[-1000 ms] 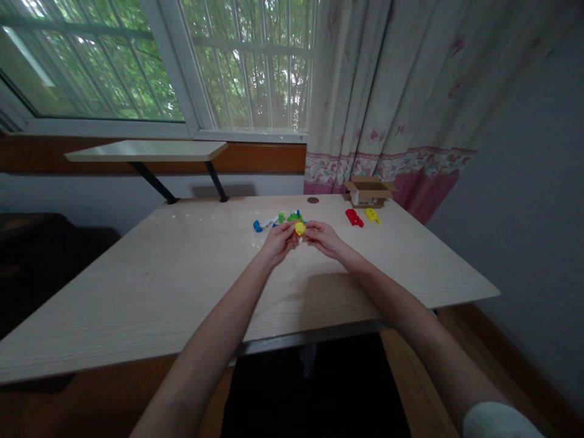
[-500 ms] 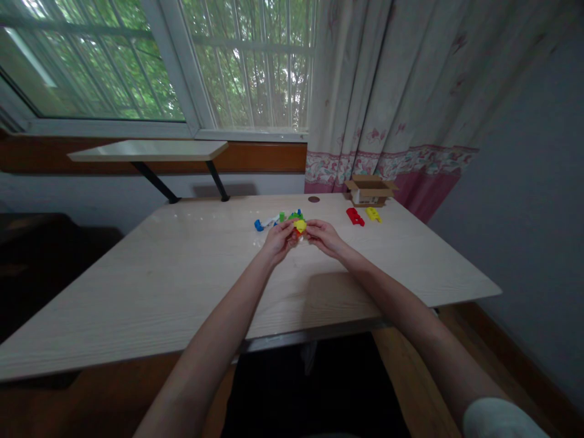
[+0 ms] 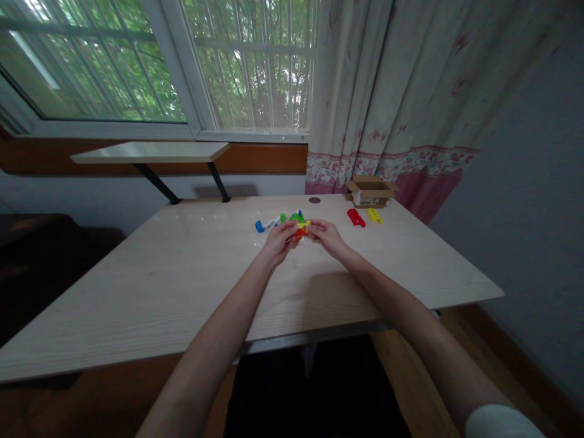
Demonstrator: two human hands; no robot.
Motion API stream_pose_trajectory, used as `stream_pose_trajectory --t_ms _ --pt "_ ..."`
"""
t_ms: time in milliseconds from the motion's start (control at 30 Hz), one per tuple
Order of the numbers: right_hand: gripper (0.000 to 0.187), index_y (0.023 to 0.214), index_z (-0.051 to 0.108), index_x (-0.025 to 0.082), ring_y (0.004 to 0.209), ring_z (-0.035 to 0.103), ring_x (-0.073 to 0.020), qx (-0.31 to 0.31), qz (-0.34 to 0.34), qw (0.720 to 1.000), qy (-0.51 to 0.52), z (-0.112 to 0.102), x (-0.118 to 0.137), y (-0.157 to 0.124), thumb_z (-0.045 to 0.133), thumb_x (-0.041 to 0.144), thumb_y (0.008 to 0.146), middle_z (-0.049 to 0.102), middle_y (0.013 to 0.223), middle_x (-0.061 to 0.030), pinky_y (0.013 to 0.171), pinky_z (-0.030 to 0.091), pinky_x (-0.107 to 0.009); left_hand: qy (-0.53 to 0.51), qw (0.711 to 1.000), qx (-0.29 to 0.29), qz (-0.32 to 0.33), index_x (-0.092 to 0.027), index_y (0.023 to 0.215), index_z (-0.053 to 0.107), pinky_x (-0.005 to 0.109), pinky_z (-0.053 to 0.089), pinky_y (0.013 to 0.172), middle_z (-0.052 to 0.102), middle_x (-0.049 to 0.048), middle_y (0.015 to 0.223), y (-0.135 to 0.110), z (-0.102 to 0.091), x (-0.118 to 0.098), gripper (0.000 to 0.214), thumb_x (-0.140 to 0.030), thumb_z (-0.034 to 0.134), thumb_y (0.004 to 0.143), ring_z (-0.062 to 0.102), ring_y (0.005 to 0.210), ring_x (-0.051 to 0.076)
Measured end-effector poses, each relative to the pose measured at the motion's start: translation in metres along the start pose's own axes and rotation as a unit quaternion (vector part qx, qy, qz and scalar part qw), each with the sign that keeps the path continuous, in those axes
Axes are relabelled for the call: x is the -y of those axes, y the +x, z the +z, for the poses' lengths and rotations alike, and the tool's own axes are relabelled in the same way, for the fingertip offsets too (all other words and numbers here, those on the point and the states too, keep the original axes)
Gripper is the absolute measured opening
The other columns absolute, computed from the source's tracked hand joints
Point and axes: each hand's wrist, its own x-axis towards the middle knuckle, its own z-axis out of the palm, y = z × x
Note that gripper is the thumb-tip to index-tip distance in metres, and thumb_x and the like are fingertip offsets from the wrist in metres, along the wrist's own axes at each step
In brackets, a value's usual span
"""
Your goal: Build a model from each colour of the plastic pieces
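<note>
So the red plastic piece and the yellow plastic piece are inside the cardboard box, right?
No, not inside. The head view shows the red plastic piece and the yellow plastic piece lying on the table, just in front of the open cardboard box.

1. I count 2 hands: left hand (image 3: pixel 279 240), right hand (image 3: pixel 329 237).
2. 1 held cluster (image 3: pixel 301 229) between them, yellow and orange showing; pieces inside can't be counted from here.
3. 1 red brick (image 3: pixel 356 218).
4. 1 yellow brick (image 3: pixel 375 215).
5. 1 blue brick (image 3: pixel 260 226).
6. 1 white brick (image 3: pixel 274 222).
7. 1 green heap (image 3: pixel 296 217); too small for me to count its pieces.
8. 1 cardboard box (image 3: pixel 370 192).
9. 1 brown disc (image 3: pixel 314 199).
10. 1 table (image 3: pixel 159 274).
11. 1 shelf (image 3: pixel 150 152).
12. 2 window panes (image 3: pixel 91 67).
13. 1 curtain (image 3: pixel 387 91).
</note>
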Motion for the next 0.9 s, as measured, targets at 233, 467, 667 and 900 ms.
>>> stream_pose_trajectory --t_ms 233,467,667,900 --pt "0.038 0.088 0.066 0.017 0.050 0.045 -0.0063 0.045 0.022 0.997 0.053 0.000 0.001 0.000 0.075 0.041 0.059 0.059 0.063 0.0022 0.047 0.033 -0.020 -0.010 1.000 0.024 -0.004 -0.011 0.087 0.067 0.015 0.037 0.042 0.065 0.0035 0.069 -0.002 0.001 -0.002 0.029 -0.014 0.075 0.059 0.047 0.043 0.002" --pt "0.027 0.082 0.065 0.018 0.052 0.047 -0.0073 0.086 0.077 0.985 0.129 0.002 0.006 -0.006 0.075 0.034 0.062 0.060 0.067 0.0006 0.050 0.037 -0.021 -0.008 0.999 0.049 -0.011 -0.012 0.088 0.069 0.015 0.039 0.046 0.066 0.0037 0.072 -0.003 0.002 -0.002 0.032 -0.013 0.076 0.056 0.047 0.046 0.002" --pt "0.022 0.083 0.064 0.018 0.055 0.050 -0.0080 0.105 0.104 0.977 0.154 0.001 0.009 -0.010 0.073 0.032 0.067 0.061 0.069 0.0010 0.054 0.041 -0.022 -0.009 0.999 0.050 -0.014 -0.012 0.087 0.069 0.016 0.036 0.045 0.065 0.0034 0.070 -0.007 0.005 -0.006 0.032 -0.011 0.076 0.056 0.045 0.045 0.002" --pt "0.026 0.085 0.063 0.019 0.050 0.047 -0.0068 0.101 0.107 0.976 0.161 0.001 0.009 -0.009 0.074 0.032 0.065 0.061 0.069 0.0019 0.051 0.039 -0.021 -0.004 0.998 0.059 -0.004 -0.012 0.087 0.067 0.015 0.031 0.040 0.064 0.0033 0.068 -0.006 0.004 -0.005 0.033 -0.016 0.077 0.055 0.043 0.043 0.002"
